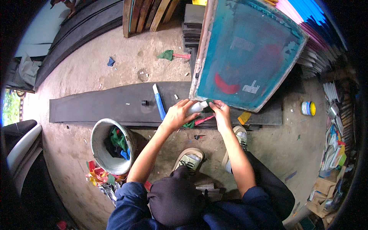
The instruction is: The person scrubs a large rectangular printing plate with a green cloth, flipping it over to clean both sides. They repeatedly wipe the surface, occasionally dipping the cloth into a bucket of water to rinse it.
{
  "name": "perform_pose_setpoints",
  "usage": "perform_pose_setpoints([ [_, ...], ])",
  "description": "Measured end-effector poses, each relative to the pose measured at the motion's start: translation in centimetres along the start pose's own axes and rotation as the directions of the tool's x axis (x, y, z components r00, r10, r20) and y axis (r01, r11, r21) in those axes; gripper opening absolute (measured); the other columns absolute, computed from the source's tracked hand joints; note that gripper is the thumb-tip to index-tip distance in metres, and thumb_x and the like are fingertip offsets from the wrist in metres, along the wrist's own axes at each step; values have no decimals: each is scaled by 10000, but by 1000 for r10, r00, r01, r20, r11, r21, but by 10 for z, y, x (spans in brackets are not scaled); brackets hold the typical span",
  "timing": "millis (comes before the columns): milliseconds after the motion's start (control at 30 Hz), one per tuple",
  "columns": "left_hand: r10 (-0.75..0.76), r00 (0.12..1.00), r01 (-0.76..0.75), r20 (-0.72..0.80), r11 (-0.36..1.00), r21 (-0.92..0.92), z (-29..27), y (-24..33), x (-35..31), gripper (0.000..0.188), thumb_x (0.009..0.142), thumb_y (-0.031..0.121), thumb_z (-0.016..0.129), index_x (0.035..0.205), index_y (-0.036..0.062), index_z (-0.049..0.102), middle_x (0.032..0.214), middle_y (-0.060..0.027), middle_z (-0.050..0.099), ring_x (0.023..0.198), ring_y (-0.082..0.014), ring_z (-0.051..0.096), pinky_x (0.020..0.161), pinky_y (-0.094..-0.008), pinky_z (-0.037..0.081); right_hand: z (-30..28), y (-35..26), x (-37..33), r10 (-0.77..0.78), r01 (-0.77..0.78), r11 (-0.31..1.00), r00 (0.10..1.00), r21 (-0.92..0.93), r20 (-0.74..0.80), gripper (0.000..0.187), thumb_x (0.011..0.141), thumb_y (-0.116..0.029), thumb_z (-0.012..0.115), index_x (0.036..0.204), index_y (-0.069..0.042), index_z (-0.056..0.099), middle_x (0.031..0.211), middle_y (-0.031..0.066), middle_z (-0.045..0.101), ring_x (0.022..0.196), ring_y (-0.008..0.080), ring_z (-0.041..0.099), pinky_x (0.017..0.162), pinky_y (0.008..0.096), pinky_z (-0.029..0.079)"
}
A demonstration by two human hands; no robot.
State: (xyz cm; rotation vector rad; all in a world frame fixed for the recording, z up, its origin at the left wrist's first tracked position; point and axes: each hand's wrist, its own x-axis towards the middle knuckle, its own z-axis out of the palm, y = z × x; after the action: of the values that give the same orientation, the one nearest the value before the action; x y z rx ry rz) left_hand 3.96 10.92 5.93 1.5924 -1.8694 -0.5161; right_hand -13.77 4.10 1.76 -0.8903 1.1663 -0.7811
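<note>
My left hand is wrapped round a small white bottle, tilted with its narrow end toward my right hand. My right hand pinches a dark green scrap at the bottle's narrow end; whether the two touch I cannot tell. Beneath both hands lies a long stack of black sheets. A blue utility knife with a pale blade rests on it, left of my left hand. Farther left is a small black cap. Red and green scraps lie just below the bottle.
A blue-green printing screen in a frame leans beyond my right hand. At the left stands a bucket holding green and blue scraps. A yellow and blue tin sits on the floor at right. Wooden frames stand at the back.
</note>
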Motion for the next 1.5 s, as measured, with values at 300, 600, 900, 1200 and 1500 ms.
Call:
perform_pose_setpoints([
  [300, 40, 998, -54, 53, 954, 294, -2, 23, 15, 365, 719, 304, 654, 995, 81, 571, 847, -89, 546, 808, -262, 548, 658, -365, 494, -3, -2, -4, -108, 107, 989, 994, 100, 2, 188, 830, -105, 574, 963, 19, 621, 901, 24, 621, 822, 80, 522, 761, 221, 383],
  [600, 29, 997, -54, 73, 931, 362, 4, 35, 23, 358, 711, 292, 658, 987, 82, 569, 854, -89, 548, 807, -253, 545, 659, -359, 492, -8, 4, -2, -139, 145, 985, 988, 98, -63, 189, 839, -114, 566, 965, 19, 615, 914, 33, 616, 864, 94, 532, 805, 247, 386],
  [900, -391, 901, 275, -187, 849, -451, 48, -25, -4, 401, 753, 109, 644, 1116, 53, 483, 1028, -167, 565, 984, -313, 543, 827, -370, 427, -14, -5, -2, 66, -52, 931, 998, 361, -25, 191, 826, -130, 602, 988, -33, 575, 941, 24, 593, 886, 125, 541, 810, 342, 411],
  [1200, -317, 929, 233, -191, 902, -363, 54, -43, -11, 411, 749, 70, 613, 1132, 38, 468, 1070, -164, 542, 1043, -310, 508, 895, -360, 387, -46, -29, -3, 80, 17, 841, 985, 541, -155, 211, 767, -152, 682, 949, -101, 588, 958, 1, 605, 911, 120, 548, 829, 311, 396],
  [1500, -188, 854, 63, -486, 963, -262, 37, -15, 68, 498, 775, 159, 621, 1200, 10, 409, 1168, -166, 447, 1139, -293, 398, 975, -385, 300, -105, -104, 60, -775, 570, 616, 312, -545, -550, 167, 802, -127, 624, 910, -5, 586, 888, 83, 605, 821, 194, 544, 795, 318, 406],
])
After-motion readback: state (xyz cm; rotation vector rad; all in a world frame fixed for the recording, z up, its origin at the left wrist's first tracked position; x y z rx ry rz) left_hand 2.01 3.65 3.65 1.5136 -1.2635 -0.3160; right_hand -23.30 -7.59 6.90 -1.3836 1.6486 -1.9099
